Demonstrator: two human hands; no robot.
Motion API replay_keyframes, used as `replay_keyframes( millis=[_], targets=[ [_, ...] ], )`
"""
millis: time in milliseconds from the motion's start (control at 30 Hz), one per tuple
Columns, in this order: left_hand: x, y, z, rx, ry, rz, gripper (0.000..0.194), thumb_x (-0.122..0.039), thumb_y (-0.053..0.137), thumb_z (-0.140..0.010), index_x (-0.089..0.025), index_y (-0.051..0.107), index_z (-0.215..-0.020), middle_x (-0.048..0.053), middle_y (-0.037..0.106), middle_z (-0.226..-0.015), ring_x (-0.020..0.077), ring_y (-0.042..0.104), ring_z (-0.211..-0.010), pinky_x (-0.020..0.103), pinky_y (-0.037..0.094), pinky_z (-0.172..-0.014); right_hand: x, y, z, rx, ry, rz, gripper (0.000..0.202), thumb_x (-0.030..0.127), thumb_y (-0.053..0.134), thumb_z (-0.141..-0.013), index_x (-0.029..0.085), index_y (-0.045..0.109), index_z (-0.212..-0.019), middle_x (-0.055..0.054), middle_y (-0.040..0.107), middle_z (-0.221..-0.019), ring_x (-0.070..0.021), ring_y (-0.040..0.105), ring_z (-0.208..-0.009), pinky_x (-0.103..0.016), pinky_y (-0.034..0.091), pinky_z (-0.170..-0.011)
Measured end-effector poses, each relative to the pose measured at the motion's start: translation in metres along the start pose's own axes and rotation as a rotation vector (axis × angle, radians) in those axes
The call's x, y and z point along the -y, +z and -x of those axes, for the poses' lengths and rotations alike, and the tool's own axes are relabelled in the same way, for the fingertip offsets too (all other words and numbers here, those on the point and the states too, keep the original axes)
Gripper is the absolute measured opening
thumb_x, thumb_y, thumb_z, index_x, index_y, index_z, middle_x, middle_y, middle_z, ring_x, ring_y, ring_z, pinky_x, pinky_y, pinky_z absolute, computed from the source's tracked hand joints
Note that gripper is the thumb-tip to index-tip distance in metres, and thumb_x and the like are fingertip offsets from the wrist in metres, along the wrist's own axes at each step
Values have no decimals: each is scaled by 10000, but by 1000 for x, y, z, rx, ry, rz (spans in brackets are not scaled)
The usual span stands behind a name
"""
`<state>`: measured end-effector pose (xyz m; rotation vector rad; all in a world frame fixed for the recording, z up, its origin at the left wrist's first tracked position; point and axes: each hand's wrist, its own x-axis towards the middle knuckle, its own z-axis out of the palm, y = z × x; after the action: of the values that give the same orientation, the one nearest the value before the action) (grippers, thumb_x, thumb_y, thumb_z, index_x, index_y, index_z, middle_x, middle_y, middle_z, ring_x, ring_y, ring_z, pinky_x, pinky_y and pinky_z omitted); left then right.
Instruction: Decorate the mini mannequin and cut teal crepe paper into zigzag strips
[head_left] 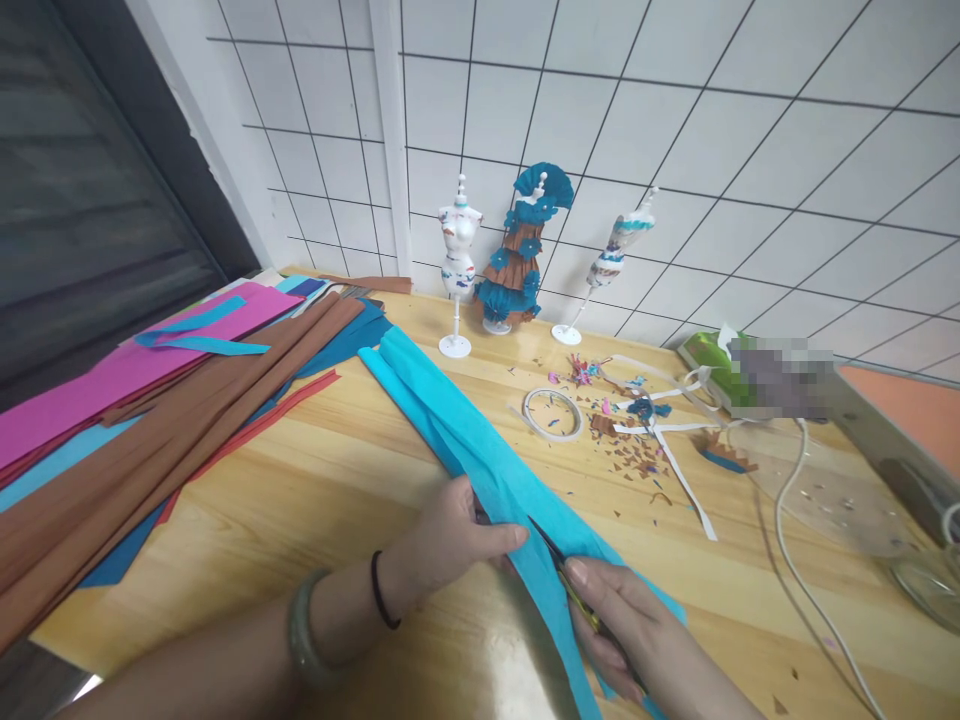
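Note:
A long turquoise crepe paper sheet (442, 400) lies diagonally over the wooden table, its near part lifted between my hands. My left hand (457, 530) grips the paper near its middle, thumb on top and fingers partly hidden beneath. In my right hand (622, 620) are scissors (551, 545) with dark blades and a partly yellow handle. The blades meet the paper just right of my left thumb. From there toward me, a strip of the paper hangs apart from the rest.
Brown (247, 370), pink and blue paper sheets are piled at the left. Three small mannequins stand by the tiled wall, the middle one in a blue-brown paper dress (517, 255). A tape roll (553, 414), scraps (637, 460), a white cable (784, 540) and a glass dish lie rightward.

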<state>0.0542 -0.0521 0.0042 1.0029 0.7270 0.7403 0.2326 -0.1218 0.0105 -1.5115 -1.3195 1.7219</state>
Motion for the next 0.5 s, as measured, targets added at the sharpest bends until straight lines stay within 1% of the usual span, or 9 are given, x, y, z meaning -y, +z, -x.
replay_keyframes(
  millis=[167,333,500],
  targets=[
    [-1,1,1,0,-17,1,348,-318,739,-621,-129,589,-873,62,651,-818,176,607,-731,301,490,-680,0,1,-2,-1,-4,-37,545,628,396,-828,208,340,-486,103,258,-337,-36,210,-284,-209,168,-346],
    [-1,1,1,5,-18,10,341,-317,747,-611,-132,594,-854,63,652,-819,190,613,-758,311,489,-700,0,0,-1,9,7,-36,521,607,396,-843,209,341,-511,109,251,-345,-36,205,-284,-206,156,-344],
    [1,0,1,19,-22,27,332,-301,743,-619,-127,596,-861,72,657,-826,211,618,-807,328,487,-734,2,0,1,25,-10,-23,524,596,374,-857,205,350,-509,102,261,-348,-42,231,-300,-206,191,-366]
  ],
)
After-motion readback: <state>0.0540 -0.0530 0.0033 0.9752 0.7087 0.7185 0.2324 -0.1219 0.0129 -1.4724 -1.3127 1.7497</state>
